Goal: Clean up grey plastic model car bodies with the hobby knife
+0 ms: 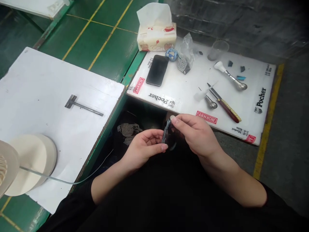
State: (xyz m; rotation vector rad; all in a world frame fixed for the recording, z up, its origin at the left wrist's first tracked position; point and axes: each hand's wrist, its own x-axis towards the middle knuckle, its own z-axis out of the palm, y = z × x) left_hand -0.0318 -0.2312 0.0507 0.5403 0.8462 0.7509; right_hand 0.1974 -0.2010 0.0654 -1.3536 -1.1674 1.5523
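Close in front of my body, both hands hold a small, dark, glossy piece (165, 132) with thin grey strips along it; its exact kind cannot be made out. My left hand (147, 146) pinches its lower left side between thumb and fingers. The thumb and forefinger of my right hand (199, 133) close on its upper end. Beyond my right hand lie a tool with a red and yellow handle (228, 109) and a short brush with a rounded metal handle (210, 102). A larger white-tipped brush (231, 76) is farther back.
The white printed board (183, 96) also carries a phone (157, 70), tissue pack (156, 38), clear bag (185, 59), clear cup (218, 50) and dark chips (230, 63). On the left white board (48, 80) are a T-shaped metal tool (84, 105) and round beige base (36, 161). Grey scraps (129, 129) lie below.
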